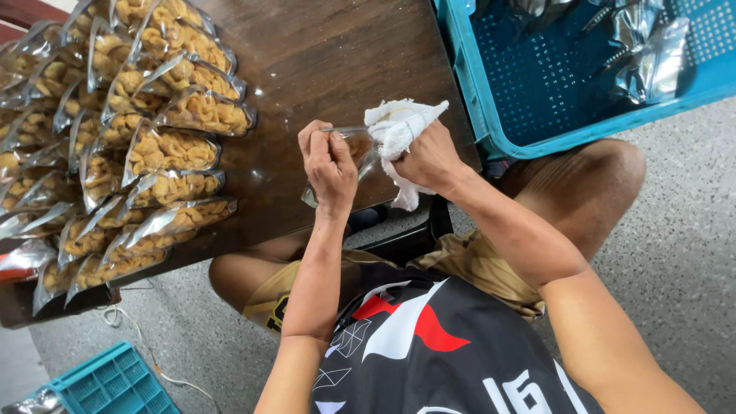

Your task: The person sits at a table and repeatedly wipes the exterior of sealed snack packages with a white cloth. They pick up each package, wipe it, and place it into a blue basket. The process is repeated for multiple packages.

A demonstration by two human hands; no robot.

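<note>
Currently, along the left edge of the dark wooden table (337,54) you have filled snack pouches (172,149) laid in overlapping rows, clear faces up, so each stays visible and reachable. Below the table's near left corner, on the floor, stands a small teal crate (107,383).

At the near edge, your left hand (330,165) is closed on a clear pouch (360,149), pinching it by its upper part; I judge this grip steadies the pouch for wiping. The pouch hangs just over the table's near edge, between both hands. Whether it holds anything I cannot tell.

Your right hand (429,157) is closed around a bunched white cloth (399,130), pressed against the pouch's mouth end.

Beyond the table's right edge sits a large teal crate (537,84) holding loose silver-and-clear pouches (648,54), kept within reach of your right side.
</note>
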